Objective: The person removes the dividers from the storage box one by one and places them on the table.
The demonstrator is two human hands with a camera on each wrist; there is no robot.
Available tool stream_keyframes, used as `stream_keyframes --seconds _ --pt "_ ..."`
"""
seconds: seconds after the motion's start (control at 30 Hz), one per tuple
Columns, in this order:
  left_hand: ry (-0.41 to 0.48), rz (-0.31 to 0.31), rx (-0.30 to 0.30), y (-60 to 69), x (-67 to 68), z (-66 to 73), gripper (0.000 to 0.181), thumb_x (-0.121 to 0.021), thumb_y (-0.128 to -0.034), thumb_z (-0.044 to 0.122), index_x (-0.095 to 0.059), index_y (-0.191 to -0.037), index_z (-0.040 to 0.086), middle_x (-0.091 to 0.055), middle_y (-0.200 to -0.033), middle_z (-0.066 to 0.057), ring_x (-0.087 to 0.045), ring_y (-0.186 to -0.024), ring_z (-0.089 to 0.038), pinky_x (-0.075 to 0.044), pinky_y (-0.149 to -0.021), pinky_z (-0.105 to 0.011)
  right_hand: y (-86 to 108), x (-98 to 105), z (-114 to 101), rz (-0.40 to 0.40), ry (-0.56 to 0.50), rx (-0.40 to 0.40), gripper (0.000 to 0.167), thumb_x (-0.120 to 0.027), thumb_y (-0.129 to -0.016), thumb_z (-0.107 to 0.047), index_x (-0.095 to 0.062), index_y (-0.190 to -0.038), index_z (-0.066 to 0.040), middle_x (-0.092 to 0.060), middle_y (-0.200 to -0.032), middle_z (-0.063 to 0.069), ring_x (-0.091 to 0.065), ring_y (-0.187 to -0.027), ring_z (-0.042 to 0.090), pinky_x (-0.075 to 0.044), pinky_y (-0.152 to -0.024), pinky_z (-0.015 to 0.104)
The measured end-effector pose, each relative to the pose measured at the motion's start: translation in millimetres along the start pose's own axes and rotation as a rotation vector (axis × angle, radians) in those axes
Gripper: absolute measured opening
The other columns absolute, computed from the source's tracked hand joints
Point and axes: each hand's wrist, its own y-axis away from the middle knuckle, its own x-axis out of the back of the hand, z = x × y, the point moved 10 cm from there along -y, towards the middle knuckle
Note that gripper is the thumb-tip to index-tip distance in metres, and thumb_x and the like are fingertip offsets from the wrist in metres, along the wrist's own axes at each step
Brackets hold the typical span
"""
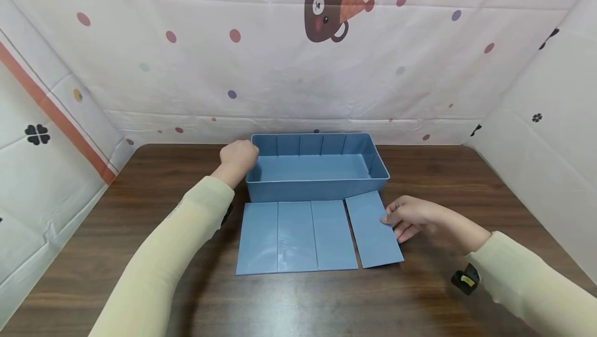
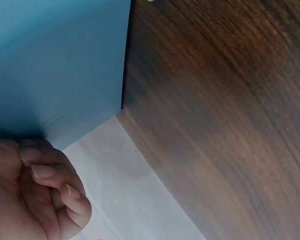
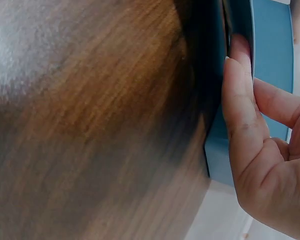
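A long blue open box (image 1: 291,191) stands towards the back of the table, no contents visible inside. My left hand (image 1: 239,156) holds its left rim with curled fingers; in the left wrist view the hand (image 2: 37,192) is at the box's side wall (image 2: 65,75). In front of the box, three flat blue rectangular sections (image 1: 296,236) lie side by side with thin seams between them. To their right is a separate blue panel (image 1: 373,230), slightly turned. My right hand (image 1: 412,218) pinches its right edge, thumb on top, and in the right wrist view fingers (image 3: 240,100) reach underneath.
The dark wooden table (image 1: 289,306) has rounded back corners. Pale patterned cloth (image 1: 186,67) with dots and a bear rises behind it and at both sides. A small black device (image 1: 465,279) hangs at the right wrist.
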Motion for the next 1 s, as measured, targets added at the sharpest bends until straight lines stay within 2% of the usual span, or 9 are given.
stream_keyframes --seconds 0.43,0.53,0.67,0.87,1.0 --pt "-0.019 0.014 -0.02 0.0 0.6 1.1 0.033 -0.044 -0.1083 0.016 -0.071 -0.09 0.009 -0.065 -0.082 -0.009 -0.053 -0.07 -0.019 -0.046 -0.058 -0.034 -7.2 -8 6 -0.002 -0.013 -0.031 0.019 -0.054 -0.105 -0.014 -0.056 -0.086 -0.008 -0.062 -0.072 0.0 -0.066 -0.057 0.004 -0.059 -0.06 0.023" --pt "-0.002 0.018 -0.014 -0.6 0.6 0.1 0.034 -0.044 -0.1086 0.017 -0.07 -0.089 0.009 -0.064 -0.081 -0.009 -0.053 -0.07 -0.019 -0.046 -0.058 -0.034 -8.0 -10 7 -0.002 0.018 -0.039 0.021 -0.052 -0.107 -0.016 -0.057 -0.088 -0.007 -0.059 -0.073 0.001 -0.066 -0.056 0.004 -0.059 -0.058 0.023" --pt "0.022 0.024 -0.001 -0.8 1.2 -1.2 0.037 -0.042 -0.109 0.018 -0.069 -0.086 0.009 -0.062 -0.078 -0.008 -0.053 -0.069 -0.019 -0.045 -0.057 -0.034 -6.8 -11 8 0.018 0.09 -0.034 0.026 -0.05 -0.108 -0.021 -0.063 -0.095 -0.003 -0.064 -0.069 0.001 -0.067 -0.054 0.006 -0.058 -0.056 0.024" --pt "0.035 0.02 0.005 -0.1 1.3 -1.6 0.037 -0.042 -0.1089 0.018 -0.068 -0.084 0.009 -0.06 -0.076 -0.008 -0.052 -0.068 -0.018 -0.043 -0.056 -0.033 -5.8 -12 7 0.048 0.174 -0.038 0.03 -0.051 -0.108 -0.023 -0.062 -0.086 -0.005 -0.066 -0.06 -0.001 -0.065 -0.052 0.007 -0.054 -0.052 0.023" --pt "0.044 0.02 0.015 0.1 0.9 -2.7 0.037 -0.042 -0.1089 0.018 -0.068 -0.085 0.009 -0.062 -0.078 -0.009 -0.052 -0.069 -0.019 -0.044 -0.057 -0.033 -5.1 -11 7 0.056 0.191 -0.042 0.032 -0.052 -0.108 -0.025 -0.059 -0.082 -0.007 -0.064 -0.058 -0.001 -0.064 -0.049 0.007 -0.053 -0.05 0.024"
